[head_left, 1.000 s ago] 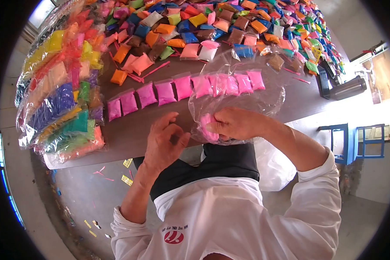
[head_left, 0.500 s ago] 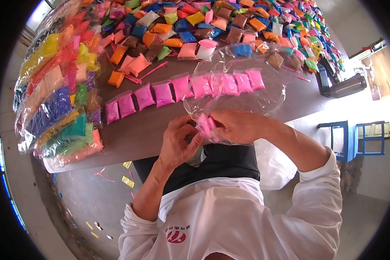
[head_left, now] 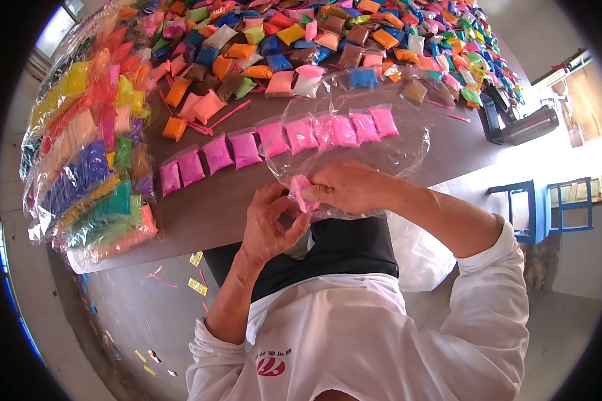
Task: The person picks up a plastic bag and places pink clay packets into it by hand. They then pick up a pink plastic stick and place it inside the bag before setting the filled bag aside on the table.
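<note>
Small pink packets are bunched between my two hands at the table's near edge. My right hand pinches them from the right, fingers bent around them. My left hand is curled against their left side, thumb and fingertips closed on the same bunch. A large clear plastic bag spreads out from my hands across the table, its film partly overlying the row. Beyond my hands, a slanting row of pink and magenta packets lies side by side on the table.
A heap of multicoloured packets covers the far table. Clear bags filled with coloured packets are stacked at left. A metal flask lies at right, near a blue stool. White plastic hangs beside my lap.
My right hand has shifted slightly left and its fingers have closed further over the pink packets, which have turned between my hands. The view has moved a little.
</note>
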`<action>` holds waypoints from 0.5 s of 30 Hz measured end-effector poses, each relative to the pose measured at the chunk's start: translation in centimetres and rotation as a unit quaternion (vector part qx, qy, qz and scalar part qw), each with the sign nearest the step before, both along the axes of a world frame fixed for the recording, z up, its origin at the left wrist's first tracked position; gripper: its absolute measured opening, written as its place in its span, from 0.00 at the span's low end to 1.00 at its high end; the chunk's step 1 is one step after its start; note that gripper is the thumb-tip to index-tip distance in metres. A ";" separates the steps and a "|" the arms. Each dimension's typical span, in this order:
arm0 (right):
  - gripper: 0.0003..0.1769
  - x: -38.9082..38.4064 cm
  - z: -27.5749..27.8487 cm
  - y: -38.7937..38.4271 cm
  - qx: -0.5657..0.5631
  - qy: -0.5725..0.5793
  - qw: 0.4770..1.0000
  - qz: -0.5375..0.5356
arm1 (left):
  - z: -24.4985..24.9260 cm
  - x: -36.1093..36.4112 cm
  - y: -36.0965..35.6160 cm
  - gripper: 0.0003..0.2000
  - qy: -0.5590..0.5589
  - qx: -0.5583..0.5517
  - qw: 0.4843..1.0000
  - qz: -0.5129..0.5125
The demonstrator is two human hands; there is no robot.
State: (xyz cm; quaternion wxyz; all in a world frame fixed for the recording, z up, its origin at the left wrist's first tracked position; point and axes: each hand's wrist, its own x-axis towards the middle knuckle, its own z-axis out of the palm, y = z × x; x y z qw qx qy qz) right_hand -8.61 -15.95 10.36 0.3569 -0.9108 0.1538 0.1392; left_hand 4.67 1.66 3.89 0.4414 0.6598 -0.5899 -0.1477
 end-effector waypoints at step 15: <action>0.19 0.5 0.0 0.0 -0.034 -0.024 0.999 0.004 | -0.6 -0.1 -0.4 0.09 -0.043 -0.058 0.997 0.003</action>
